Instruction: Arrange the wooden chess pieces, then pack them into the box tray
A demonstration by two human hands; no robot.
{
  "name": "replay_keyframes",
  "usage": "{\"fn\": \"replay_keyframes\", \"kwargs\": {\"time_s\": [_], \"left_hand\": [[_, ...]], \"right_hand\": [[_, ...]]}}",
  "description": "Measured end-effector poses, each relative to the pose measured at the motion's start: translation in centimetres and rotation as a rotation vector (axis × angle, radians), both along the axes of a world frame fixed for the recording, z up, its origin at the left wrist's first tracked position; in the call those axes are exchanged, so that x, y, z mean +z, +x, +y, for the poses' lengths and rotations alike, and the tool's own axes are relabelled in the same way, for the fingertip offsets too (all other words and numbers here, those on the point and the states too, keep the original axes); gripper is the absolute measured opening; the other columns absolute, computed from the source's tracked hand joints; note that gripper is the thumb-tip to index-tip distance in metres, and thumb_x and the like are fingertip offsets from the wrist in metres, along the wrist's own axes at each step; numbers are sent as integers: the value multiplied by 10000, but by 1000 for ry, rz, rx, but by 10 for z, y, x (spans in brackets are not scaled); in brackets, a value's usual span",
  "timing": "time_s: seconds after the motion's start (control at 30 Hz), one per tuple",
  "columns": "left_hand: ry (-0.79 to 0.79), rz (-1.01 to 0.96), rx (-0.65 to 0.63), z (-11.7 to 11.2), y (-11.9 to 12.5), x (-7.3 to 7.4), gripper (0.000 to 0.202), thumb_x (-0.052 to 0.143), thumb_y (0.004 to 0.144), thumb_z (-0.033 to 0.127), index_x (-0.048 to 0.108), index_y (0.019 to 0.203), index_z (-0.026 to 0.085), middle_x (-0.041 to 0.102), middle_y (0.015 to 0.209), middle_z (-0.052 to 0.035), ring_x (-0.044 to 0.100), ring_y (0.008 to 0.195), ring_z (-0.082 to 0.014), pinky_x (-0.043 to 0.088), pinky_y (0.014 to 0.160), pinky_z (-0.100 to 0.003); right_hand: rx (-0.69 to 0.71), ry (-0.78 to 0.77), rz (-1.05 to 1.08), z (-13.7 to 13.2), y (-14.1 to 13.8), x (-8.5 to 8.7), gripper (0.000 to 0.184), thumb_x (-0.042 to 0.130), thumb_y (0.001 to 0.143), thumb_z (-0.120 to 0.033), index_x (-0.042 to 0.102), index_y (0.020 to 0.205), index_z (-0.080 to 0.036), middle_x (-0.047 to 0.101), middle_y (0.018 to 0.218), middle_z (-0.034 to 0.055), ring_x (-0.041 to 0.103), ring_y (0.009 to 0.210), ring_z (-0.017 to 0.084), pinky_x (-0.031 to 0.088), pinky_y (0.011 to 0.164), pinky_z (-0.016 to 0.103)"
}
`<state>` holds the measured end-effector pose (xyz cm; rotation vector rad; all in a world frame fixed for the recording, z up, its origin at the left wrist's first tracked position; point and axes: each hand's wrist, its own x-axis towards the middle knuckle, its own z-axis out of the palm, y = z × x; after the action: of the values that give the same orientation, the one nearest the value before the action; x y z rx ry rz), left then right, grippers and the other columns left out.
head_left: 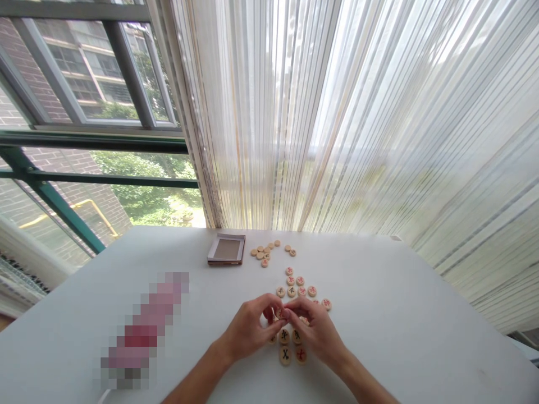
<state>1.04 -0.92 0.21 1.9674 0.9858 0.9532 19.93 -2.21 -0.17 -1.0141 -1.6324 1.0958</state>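
My left hand (248,331) and my right hand (315,331) meet fingertip to fingertip over the white table (400,314), both pinched on one round wooden game piece (279,313). Under and around them lie several light wooden discs with red or black characters (295,290). Two more discs (292,354) sit just in front of my wrists. A second loose cluster of discs (265,252) lies farther back. Part of the pieces under my fingers is hidden.
A small open cardboard box (226,249) sits at the back of the table beside the far cluster. A blurred pink oblong object (143,331) lies on the left. Striped sheer curtains (357,112) hang behind, with a window (84,112) at the left.
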Motion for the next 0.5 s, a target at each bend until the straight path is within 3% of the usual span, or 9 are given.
{"fn": "replay_keyframes", "kwargs": {"time_s": [0.2, 0.5], "left_hand": [[-172, -114, -23, 5, -3, 3, 241, 647, 859, 366, 668, 1003, 173, 709, 849, -52, 655, 748, -169, 528, 680, -255], [-266, -196, -45, 8, -5, 2, 282, 630, 871, 396, 662, 982, 139, 714, 889, -80, 675, 809, -192, 562, 735, -300]], "right_hand": [[-67, 42, -29, 1, 1, 2, 202, 628, 899, -396, 696, 911, -207, 730, 828, 41, 707, 772, 193, 572, 720, 280], [0, 81, -15, -2, -1, 5, 156, 617, 904, -269, 704, 1026, -226, 732, 955, 49, 706, 862, 197, 573, 798, 304]]}}
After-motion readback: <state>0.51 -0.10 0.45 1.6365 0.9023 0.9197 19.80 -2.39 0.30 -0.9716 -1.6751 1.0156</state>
